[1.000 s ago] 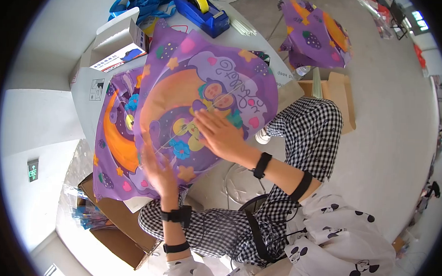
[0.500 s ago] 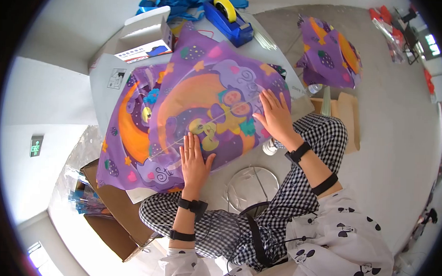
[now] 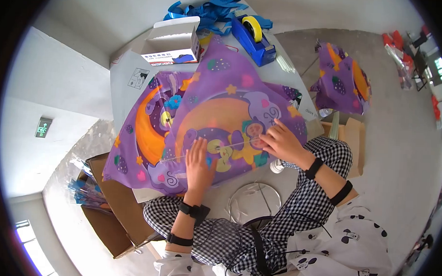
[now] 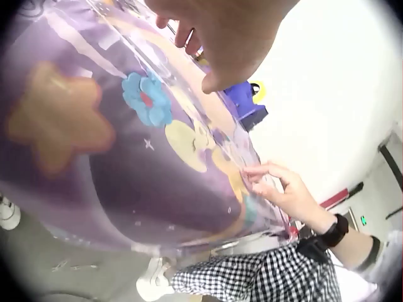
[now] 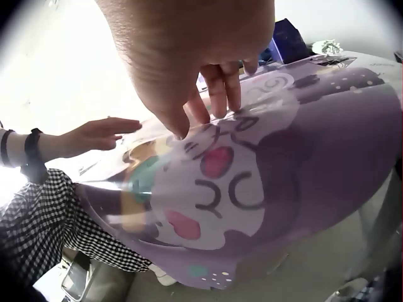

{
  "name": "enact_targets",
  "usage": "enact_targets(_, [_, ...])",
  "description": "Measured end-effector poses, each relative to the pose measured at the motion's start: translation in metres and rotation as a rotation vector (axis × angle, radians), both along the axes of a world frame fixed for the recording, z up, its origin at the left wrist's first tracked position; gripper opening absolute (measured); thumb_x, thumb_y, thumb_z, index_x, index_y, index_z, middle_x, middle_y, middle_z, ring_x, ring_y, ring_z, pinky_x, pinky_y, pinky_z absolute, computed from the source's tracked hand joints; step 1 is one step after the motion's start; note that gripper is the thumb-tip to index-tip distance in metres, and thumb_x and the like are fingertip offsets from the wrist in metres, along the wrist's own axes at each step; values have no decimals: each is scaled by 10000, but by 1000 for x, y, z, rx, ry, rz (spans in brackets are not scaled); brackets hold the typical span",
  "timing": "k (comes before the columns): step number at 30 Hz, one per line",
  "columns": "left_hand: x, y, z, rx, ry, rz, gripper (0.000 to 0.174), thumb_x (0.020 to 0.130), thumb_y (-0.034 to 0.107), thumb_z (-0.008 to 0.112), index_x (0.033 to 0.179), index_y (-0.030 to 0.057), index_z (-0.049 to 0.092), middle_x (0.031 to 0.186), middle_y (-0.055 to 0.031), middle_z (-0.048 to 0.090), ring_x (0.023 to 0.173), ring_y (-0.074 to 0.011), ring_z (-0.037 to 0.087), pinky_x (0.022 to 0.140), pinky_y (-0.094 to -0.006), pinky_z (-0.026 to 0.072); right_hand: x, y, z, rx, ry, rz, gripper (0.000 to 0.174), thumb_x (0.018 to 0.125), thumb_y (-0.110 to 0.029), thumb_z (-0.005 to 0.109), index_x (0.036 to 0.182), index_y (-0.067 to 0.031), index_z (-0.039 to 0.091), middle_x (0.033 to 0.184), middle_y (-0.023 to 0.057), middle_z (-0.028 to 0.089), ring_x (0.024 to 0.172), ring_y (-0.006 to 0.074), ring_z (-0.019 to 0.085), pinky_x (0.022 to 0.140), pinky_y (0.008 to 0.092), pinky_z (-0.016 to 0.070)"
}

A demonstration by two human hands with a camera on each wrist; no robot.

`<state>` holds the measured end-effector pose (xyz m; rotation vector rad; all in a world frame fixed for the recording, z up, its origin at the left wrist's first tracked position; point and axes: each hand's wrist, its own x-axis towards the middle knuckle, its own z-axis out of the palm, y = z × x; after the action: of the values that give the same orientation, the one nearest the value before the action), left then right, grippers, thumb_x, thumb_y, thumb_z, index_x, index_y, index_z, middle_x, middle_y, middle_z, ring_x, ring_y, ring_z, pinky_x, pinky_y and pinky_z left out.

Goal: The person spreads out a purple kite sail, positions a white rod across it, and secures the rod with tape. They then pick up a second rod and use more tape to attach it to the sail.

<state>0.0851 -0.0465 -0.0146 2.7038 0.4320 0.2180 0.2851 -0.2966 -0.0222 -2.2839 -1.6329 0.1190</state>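
A purple printed sheet (image 3: 217, 108) with a moon and cartoon figures lies spread over the table edge and the lap, a thin straight line running across it. My left hand (image 3: 199, 169) rests over its lower part beside that line, fingers fairly straight. Farther right, my right hand (image 3: 285, 144) has bent fingers and thumb close together at the line; in the right wrist view its fingertips (image 5: 217, 113) pinch a raised ridge of the sheet. Another purple sheet (image 3: 148, 130) with an orange moon lies partly underneath, at the left.
An open white box (image 3: 171, 41), a blue tape dispenser (image 3: 256, 42) and blue straps (image 3: 210, 13) stand or lie at the table's back. Another purple printed piece (image 3: 340, 81) is beyond the table's right side. Cardboard boxes (image 3: 116, 202) are at the lower left and right.
My right hand has gone from mid-sheet to its right part, its fingers now bent rather than spread. My left hand has moved slightly right along the sheet. The head view has shifted.
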Motion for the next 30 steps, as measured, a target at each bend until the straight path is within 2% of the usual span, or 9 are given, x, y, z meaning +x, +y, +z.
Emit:
enact_targets(6, [-6, -38, -16, 60, 120, -146, 662, 869, 290, 683, 1433, 60, 423, 1501, -138, 410, 1408, -318, 363, 1161, -543, 241, 11, -6, 16, 101, 76, 17, 220, 845, -220, 722, 1002, -71, 685, 969, 61, 576, 976, 245, 588, 1121, 473, 359])
enact_targets(7, [-8, -39, -15, 59, 118, -138, 653, 869, 283, 684, 1427, 59, 430, 1499, -138, 412, 1405, -320, 366, 1160, -540, 245, 22, -2, 22, 211, 1, -51, 196, 839, -201, 715, 956, -60, 646, 978, 74, 594, 985, 263, 597, 1029, 434, 437])
enact_targets(10, [-6, -36, -12, 43, 89, -108, 624, 869, 262, 685, 1410, 57, 451, 1489, -139, 421, 1396, -325, 377, 1157, -532, 256, 80, 3, 34, 333, 161, -412, 194, 850, -161, 702, 988, -43, 632, 1004, 109, 619, 965, 299, 614, 903, 411, 495])
enact_targets(12, [-1, -35, -6, 49, 46, -58, 602, 869, 247, 685, 1396, 54, 465, 1480, -142, 430, 1388, -325, 388, 1155, -527, 262, 133, 3, 16, 418, 43, -608, 195, 869, -126, 679, 1032, -37, 622, 1027, 133, 629, 924, 332, 629, 805, 402, 508])
enact_targets(14, [6, -35, 0, 37, 24, -49, 566, 876, 209, 671, 1383, 54, 473, 1460, -149, 446, 1375, -322, 402, 1148, -521, 278, 185, 11, 1, 445, 207, -808, 217, 875, -154, 681, 1056, -40, 644, 1047, 136, 651, 939, 321, 645, 818, 401, 508])
enact_targets(17, [16, -38, 5, -39, -2, -31, 518, 885, 170, 652, 1362, 51, 489, 1450, -149, 456, 1361, -327, 415, 1145, -518, 286, 241, 28, -20, 376, 192, -986, 210, 840, -182, 709, 989, -34, 699, 973, 133, 705, 911, 314, 674, 794, 400, 516])
enact_targets(20, [22, -44, 22, -146, -45, 3, 451, 887, 102, 632, 1320, 36, 523, 1431, -149, 476, 1328, -342, 443, 1136, -508, 305, 258, 36, -10, 127, 368, -1029, 181, 796, -210, 720, 882, -53, 741, 870, 138, 733, 877, 316, 694, 773, 408, 526])
enact_targets(23, [26, -47, 30, -216, -100, 44, 418, 865, 53, 637, 1275, 32, 556, 1379, -152, 521, 1272, -349, 491, 1092, -487, 361, 276, 30, -22, 145, 490, -985, 155, 776, -216, 706, 814, -70, 744, 802, 140, 727, 829, 332, 698, 745, 424, 529])
enact_targets(30, [29, -51, 42, -306, -145, 74, 407, 834, 17, 647, 1234, 28, 571, 1310, -148, 568, 1186, -349, 546, 1016, -454, 423, 270, 28, -10, -16, 242, -902, 186, 781, -218, 683, 864, -62, 740, 852, 168, 718, 856, 348, 691, 748, 434, 525])
